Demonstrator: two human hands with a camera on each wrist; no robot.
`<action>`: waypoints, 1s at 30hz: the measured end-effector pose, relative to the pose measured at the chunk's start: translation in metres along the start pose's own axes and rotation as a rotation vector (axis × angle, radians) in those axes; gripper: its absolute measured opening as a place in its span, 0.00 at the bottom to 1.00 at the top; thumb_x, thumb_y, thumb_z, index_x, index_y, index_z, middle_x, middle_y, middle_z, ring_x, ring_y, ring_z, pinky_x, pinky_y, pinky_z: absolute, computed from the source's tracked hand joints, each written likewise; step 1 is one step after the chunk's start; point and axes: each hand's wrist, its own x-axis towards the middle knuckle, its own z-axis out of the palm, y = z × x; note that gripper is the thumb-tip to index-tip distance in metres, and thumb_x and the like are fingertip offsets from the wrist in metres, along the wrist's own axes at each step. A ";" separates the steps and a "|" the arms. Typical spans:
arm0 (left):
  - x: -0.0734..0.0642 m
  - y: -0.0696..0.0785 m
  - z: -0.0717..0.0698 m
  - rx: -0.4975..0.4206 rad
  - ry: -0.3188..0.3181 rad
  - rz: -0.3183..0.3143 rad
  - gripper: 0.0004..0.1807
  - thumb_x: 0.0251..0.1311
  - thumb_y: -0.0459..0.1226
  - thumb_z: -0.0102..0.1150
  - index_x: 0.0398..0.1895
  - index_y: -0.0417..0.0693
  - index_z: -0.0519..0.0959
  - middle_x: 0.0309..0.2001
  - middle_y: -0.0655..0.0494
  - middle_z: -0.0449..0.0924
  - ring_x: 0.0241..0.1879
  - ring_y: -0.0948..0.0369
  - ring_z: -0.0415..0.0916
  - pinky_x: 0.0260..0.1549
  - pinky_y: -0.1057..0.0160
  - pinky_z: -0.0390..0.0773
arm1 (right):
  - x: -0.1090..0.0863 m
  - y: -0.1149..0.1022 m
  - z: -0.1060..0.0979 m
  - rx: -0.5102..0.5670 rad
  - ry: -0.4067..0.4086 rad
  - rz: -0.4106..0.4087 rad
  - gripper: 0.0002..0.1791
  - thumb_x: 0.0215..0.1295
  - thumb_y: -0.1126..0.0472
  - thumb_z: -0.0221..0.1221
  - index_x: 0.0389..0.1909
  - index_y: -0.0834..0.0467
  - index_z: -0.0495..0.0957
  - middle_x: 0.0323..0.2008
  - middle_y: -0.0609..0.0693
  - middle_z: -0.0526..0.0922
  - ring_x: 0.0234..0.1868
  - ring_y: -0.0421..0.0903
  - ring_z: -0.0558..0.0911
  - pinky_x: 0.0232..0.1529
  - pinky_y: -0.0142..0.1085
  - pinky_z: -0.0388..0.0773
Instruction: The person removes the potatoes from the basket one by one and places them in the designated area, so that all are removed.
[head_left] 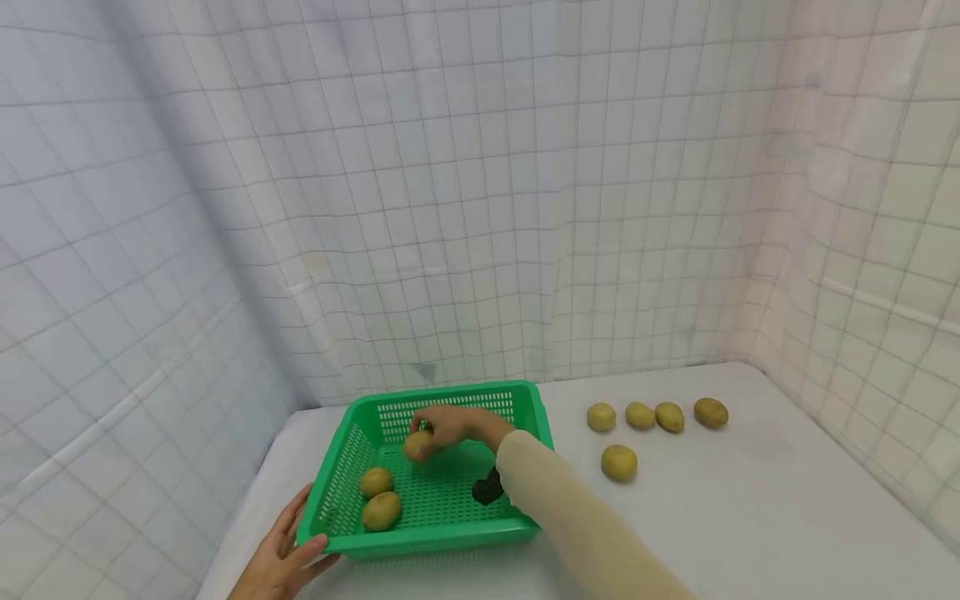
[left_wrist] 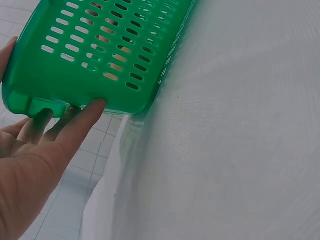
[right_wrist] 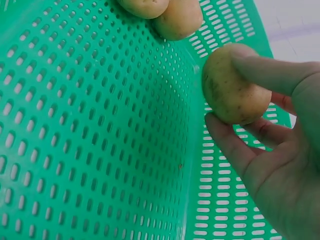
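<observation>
A green perforated plastic basket point(head_left: 435, 542) stands on the white table. Over its back part, my right hand point(head_left: 450, 426) grips a potato point(right_wrist: 225, 95) between thumb and fingers, close to the slotted wall. Two more potatoes, an upper one point(head_left: 377, 482) and a lower one point(head_left: 382, 511), lie together inside at the left. At the front left corner of the basket my left hand point(head_left: 276, 560) holds the rim, its thumb at the top. The left wrist view shows the fingers point(left_wrist: 80, 127) of that hand under the rim's outer edge.
Right of the basket, several potatoes lie on the table: one nearer the front point(head_left: 619, 462), the others in a loose row behind, ending at a darker potato point(head_left: 711, 412). White grid-patterned curtains point(head_left: 480, 208) enclose the table at the back and sides.
</observation>
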 end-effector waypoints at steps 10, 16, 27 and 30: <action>0.001 0.001 0.005 0.003 0.019 -0.012 0.49 0.77 0.32 0.54 0.85 0.49 0.31 0.83 0.42 0.29 0.70 0.45 0.59 0.59 0.37 0.75 | -0.019 -0.004 -0.008 0.066 0.050 -0.036 0.19 0.69 0.56 0.70 0.56 0.51 0.77 0.52 0.48 0.78 0.47 0.42 0.77 0.43 0.37 0.79; -0.001 0.001 0.005 -0.002 0.032 -0.017 0.49 0.76 0.32 0.55 0.85 0.50 0.30 0.83 0.42 0.29 0.68 0.47 0.62 0.58 0.37 0.75 | -0.023 -0.011 -0.010 0.100 0.085 -0.066 0.20 0.68 0.57 0.70 0.56 0.52 0.75 0.53 0.50 0.78 0.47 0.43 0.77 0.42 0.38 0.80; 0.000 0.002 0.007 0.009 0.031 -0.016 0.49 0.76 0.32 0.55 0.85 0.49 0.31 0.82 0.41 0.29 0.69 0.44 0.60 0.58 0.38 0.76 | -0.035 -0.009 -0.022 0.135 0.084 -0.052 0.20 0.68 0.56 0.69 0.56 0.51 0.74 0.50 0.48 0.78 0.45 0.44 0.79 0.42 0.39 0.80; 0.000 0.000 0.006 0.004 0.045 -0.014 0.49 0.76 0.31 0.56 0.85 0.49 0.32 0.82 0.41 0.31 0.68 0.45 0.62 0.58 0.37 0.76 | -0.038 -0.007 -0.024 0.123 0.084 -0.045 0.20 0.68 0.57 0.69 0.56 0.52 0.73 0.51 0.49 0.78 0.46 0.43 0.78 0.43 0.39 0.80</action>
